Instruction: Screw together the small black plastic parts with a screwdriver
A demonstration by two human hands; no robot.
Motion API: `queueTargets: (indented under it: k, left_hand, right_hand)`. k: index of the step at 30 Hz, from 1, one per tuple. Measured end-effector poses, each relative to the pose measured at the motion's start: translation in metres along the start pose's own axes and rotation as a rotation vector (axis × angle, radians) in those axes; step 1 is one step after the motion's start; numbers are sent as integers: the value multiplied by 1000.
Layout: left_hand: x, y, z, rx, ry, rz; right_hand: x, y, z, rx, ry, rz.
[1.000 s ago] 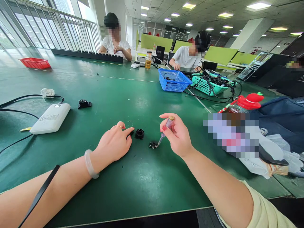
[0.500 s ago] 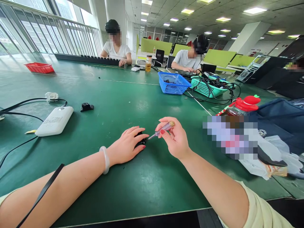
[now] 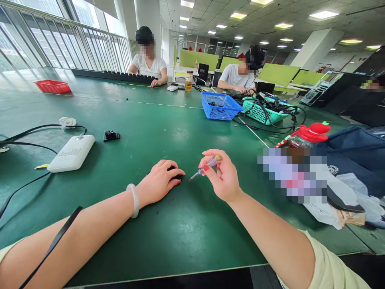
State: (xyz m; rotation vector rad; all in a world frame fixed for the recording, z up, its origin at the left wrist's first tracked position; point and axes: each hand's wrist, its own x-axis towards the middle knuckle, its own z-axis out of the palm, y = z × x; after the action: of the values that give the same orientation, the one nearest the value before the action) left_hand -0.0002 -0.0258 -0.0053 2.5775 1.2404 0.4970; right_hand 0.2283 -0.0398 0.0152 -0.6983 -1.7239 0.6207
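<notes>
Windows (image 3: 48, 7) and ceiling lamps (image 3: 324, 15) light the scene brightly, leaving soft glare on the green tabletop (image 3: 180, 245).

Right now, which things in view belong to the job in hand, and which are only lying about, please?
In the job:
screwdriver, held in the right hand
small black parts, under the left hand

Apparently lying about:
white device
red tray
blue basket
red-lidded bottle

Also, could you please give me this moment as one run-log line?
left hand: fingers on small black parts | right hand: holding screwdriver, tip toward left hand | nearby: white power bank | further back: blue basket
</notes>
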Motion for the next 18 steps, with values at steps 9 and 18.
queueTargets:
  k: [9,18]
  left_hand:
    - [4,-30,-11,81,27,-222]
    - [-12,-127,-52,255,181,-603]
  right_hand:
    - [0,0,0,-17,4,3]
    - [-1,3,1,-24,13,6]
